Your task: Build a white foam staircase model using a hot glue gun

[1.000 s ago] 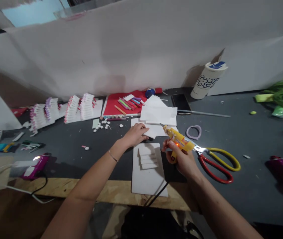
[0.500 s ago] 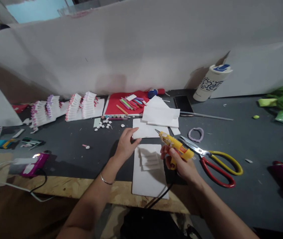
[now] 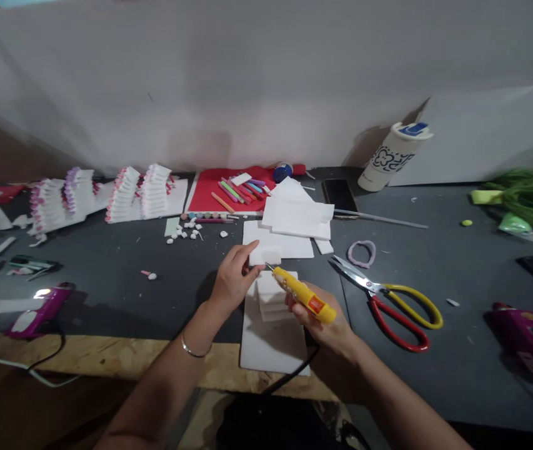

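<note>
Shifted left, glue gun (image 3: pixel 301 292) points diagonally leftward in closed right hand (image 3: pixel 320 319); left hand (image 3: pixel 234 280) curled, hold unclear.

Left hand (image 3: pixel 234 278) near white sheets (image 3: pixel 297 219), right hand (image 3: pixel 322 319) gripping yellow glue gun (image 3: pixel 303 294)

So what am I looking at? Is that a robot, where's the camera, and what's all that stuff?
There's no robot here, just a person with two bare hands. The camera sits on the person's head, looking forward and down, so you see what they see.

The right hand holds a yellow glue gun. The left hand is by some white sheets; I can't tell whether it's pinching anything.

On the dark table are big scissors with one red and one yellow handle, a phone, a pale cup with a blue-and-white lid, and colourful sticks on something red.
</note>
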### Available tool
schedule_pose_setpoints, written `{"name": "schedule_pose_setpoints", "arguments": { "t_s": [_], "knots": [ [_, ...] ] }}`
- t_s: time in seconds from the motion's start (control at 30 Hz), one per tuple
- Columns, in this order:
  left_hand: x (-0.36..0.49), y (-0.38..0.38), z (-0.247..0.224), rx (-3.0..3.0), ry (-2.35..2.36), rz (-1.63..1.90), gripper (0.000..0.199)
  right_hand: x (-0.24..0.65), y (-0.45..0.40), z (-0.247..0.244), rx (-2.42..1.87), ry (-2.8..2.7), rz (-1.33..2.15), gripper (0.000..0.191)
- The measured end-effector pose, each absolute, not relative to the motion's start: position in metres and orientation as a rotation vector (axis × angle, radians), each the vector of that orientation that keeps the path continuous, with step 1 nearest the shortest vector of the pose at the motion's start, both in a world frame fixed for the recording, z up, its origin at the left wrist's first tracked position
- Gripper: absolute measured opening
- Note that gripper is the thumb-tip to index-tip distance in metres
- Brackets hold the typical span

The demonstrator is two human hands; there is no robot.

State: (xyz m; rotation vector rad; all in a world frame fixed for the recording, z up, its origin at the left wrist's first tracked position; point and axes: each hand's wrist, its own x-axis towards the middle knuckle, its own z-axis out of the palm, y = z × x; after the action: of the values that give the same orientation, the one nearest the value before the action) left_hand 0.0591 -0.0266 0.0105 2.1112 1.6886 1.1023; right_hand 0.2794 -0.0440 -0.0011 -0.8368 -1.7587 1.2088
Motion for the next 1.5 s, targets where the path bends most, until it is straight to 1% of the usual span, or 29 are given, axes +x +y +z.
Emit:
{"name": "schedule_pose_setpoints", "arguments": {
  "t_s": [0.17,0.4,0.53,0.67,0.77,0.83,0.9,0.97,1.03,1.1,1.23,1.4,1.5],
  "knots": [
    [0.06,-0.025,0.008,2.035,1.691,1.137,0.043,0.28,-0.045,-0.003,-0.871,-1.717,1.228,0.029],
    [0.061,-0.026,0.007,2.056,1.68,1.283,0.034,0.284,-0.045,-0.007,-0.916,-1.66,1.203,0.027],
    [0.063,-0.029,0.01,2.121,1.647,1.246,0.034,0.284,-0.044,-0.005,-0.862,-1.715,1.166,0.029],
    [0.055,-0.024,0.004,2.082,1.749,1.132,0.039,0.287,-0.042,0.001,-0.895,-1.744,1.165,0.032],
    [0.043,-0.017,-0.001,2.053,1.871,0.969,0.046,0.293,-0.04,0.003,-0.922,-1.734,1.219,0.033],
    [0.039,-0.016,0.001,2.06,1.964,0.865,0.053,0.295,-0.039,0.003,-0.959,-1.678,1.258,0.035],
    [0.04,-0.02,0.008,2.087,2.013,0.784,0.052,0.295,-0.039,0.002,-1.006,-1.606,1.293,0.037],
    [0.046,-0.029,0.015,2.136,1.95,0.649,0.048,0.294,-0.039,0.001,-1.046,-1.56,1.319,0.038],
    [0.052,-0.039,0.018,2.16,1.82,0.488,0.05,0.294,-0.039,0.001,-1.075,-1.547,1.324,0.039],
    [0.057,-0.049,0.015,2.136,1.724,0.407,0.05,0.295,-0.039,0.002,-1.098,-1.57,1.315,0.039],
    [0.057,-0.061,0.002,2.023,1.669,0.514,0.042,0.298,-0.037,0.007,-1.097,-1.67,1.321,0.034],
    [0.061,-0.066,0.001,1.855,1.663,0.648,0.041,0.297,-0.044,0.015,-1.039,-1.793,1.389,0.03],
    [0.065,-0.068,0.003,1.754,1.662,0.734,0.038,0.294,-0.055,0.022,-1.078,-1.902,1.308,0.032]
  ]
}}
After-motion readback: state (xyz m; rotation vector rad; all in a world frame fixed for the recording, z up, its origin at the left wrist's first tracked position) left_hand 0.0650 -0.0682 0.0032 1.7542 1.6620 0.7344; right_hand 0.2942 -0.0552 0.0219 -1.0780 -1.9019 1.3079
